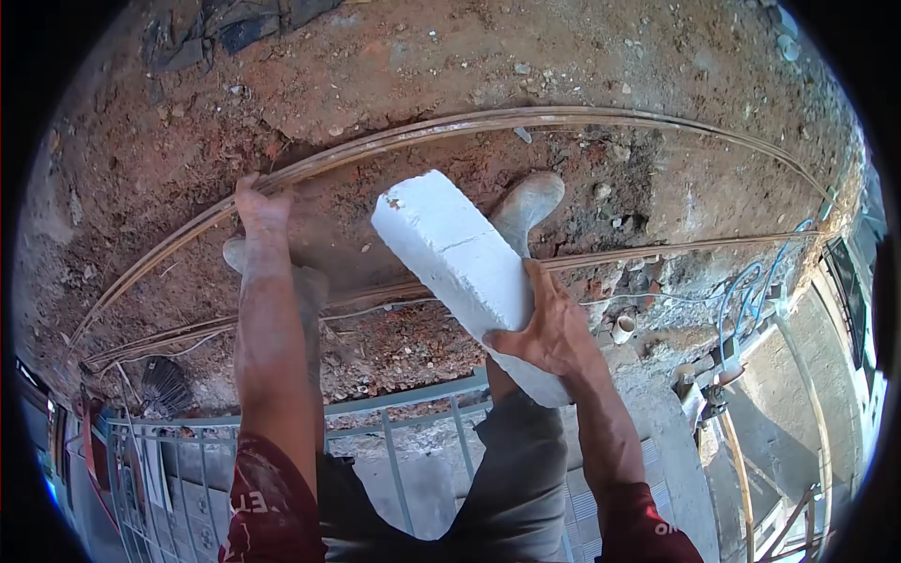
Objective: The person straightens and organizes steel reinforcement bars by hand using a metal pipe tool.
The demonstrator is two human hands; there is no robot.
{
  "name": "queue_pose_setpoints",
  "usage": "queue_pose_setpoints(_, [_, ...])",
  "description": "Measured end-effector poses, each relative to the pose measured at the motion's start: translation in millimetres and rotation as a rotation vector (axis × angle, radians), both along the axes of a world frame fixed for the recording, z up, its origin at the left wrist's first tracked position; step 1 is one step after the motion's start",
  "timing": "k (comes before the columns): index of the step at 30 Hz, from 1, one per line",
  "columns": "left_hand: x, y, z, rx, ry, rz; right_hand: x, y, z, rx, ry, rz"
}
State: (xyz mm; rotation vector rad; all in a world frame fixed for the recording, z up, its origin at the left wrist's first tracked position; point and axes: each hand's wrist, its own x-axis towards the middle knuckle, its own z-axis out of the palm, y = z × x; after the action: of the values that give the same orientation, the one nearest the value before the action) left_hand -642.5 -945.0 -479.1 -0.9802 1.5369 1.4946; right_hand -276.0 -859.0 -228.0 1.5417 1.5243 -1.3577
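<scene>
My right hand [549, 328] grips a long white block [460, 263] from its side, holding it tilted above the ground with its far end pointing up and left. My left hand [260, 205] reaches forward with the arm stretched out, its fingers closed on a bundle of long thin metal rods [488, 120] that curve across the red earth. My two dusty boots [530, 202] stand on the dirt below the block.
The ground is red soil with rubble and stones. More rods [657, 251] run past the boots. A grey metal railing [394, 413] lies below me, pipe ends [621, 328] and blue cables [751, 291] at the right, dark debris at the top left.
</scene>
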Motion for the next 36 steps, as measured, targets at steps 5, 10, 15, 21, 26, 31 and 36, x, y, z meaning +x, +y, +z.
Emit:
queue_pose_setpoints(5, [24.0, -13.2, 54.3, -0.072, -0.085, 0.085, -64.7, -50.8, -39.0, -0.056, -0.010, 0.098])
queue_pose_setpoints(10, [35.3, -45.7, 69.9, 0.011, -0.184, 0.036, -73.7, -119.5, -82.2, 0.011, 0.062, 0.029])
queue_pose_setpoints(15, [47.3, -68.6, 58.8, -0.082, -0.127, 0.037, -88.6, -148.9, -104.5, 0.114, 0.085, -0.008])
queue_pose_setpoints(21, [58.0, -67.9, 110.2, -0.098, 0.023, 0.052, -101.1, -165.6, -142.0, 0.072, 0.275, -0.283])
queue_pose_setpoints(26, [61.2, -70.4, 146.2, -0.154, 0.015, 0.031, -149.6, -139.3, -146.7, -0.083, 0.503, -0.525])
queue_pose_setpoints(31, [68.6, -84.6, 147.0, -0.217, 0.024, -0.012, -182.1, -137.1, -172.0, 0.001, 0.657, -0.534])
queue_pose_setpoints(36, [73.8, -92.9, 118.5, -0.281, -0.027, -0.021, -164.2, -185.7, -213.2, 0.516, 0.473, -0.059])
